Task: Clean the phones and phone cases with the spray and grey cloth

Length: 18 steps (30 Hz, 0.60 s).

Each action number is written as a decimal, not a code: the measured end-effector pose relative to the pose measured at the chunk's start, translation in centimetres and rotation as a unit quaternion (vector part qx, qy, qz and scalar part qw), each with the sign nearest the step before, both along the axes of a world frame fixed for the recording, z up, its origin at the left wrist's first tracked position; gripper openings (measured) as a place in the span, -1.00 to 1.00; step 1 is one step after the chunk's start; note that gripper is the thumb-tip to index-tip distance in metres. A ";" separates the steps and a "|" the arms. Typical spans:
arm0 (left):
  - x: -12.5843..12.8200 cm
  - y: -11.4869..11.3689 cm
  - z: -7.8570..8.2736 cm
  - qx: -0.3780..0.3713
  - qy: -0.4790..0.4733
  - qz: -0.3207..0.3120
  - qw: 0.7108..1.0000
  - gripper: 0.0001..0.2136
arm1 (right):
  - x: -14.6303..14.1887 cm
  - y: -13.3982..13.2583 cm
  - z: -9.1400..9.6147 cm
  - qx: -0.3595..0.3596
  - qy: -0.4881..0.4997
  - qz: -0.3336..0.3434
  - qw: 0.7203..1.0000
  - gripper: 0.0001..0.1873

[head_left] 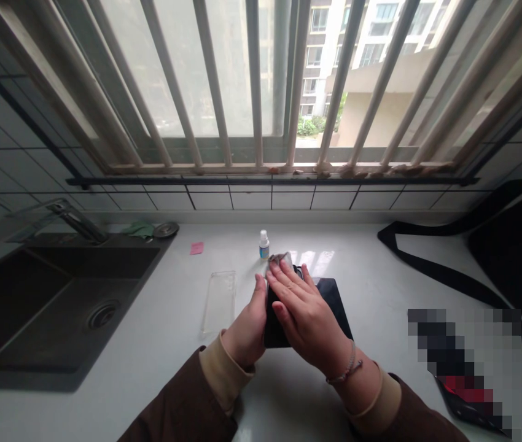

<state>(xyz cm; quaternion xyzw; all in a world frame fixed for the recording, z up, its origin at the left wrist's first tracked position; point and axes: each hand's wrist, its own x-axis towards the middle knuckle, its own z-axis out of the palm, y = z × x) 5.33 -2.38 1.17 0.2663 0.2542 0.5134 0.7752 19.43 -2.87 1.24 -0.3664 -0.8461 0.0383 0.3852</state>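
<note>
My left hand grips the left edge of a dark phone, its thumb up along the side. Across the phone's upper part lies my right hand, fingers fairly straight, pressing a crumpled grey cloth against it. Much of the phone is hidden under that hand. A flat black item shows to the right, under or behind the right hand; its kind is unclear. Just beyond the cloth stands a small white bottle with a blue label. To the left, a clear phone case lies on the counter.
The white counter has a dark sink with a faucet on the left. A pink paper lies near the back. On the right are a black bag with its strap and a blurred-out object. A barred window rises behind.
</note>
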 end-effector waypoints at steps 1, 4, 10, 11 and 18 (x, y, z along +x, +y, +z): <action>0.0 0.0 -0.1 0.012 0.009 0.002 1.000 -0.46 | 0.0 0.1 -0.1 -0.004 0.007 -0.013 1.000 -0.45; -0.1 0.0 -0.4 0.013 0.014 -0.001 1.000 -0.42 | -0.1 0.2 -0.2 -0.014 0.040 -0.033 0.999 -0.44; -0.5 0.7 -0.5 -0.032 0.028 0.067 0.997 -0.32 | -0.5 0.2 -0.5 0.007 0.071 -0.036 0.997 -0.57; -0.6 0.9 -0.4 -0.038 0.044 0.092 0.994 -0.33 | -0.5 0.2 -0.5 0.009 0.072 -0.032 0.997 -0.60; -1.2 1.8 -0.3 -0.114 0.104 0.185 0.971 -0.46 | -0.9 -0.3 -0.2 0.017 0.080 0.004 0.997 -0.78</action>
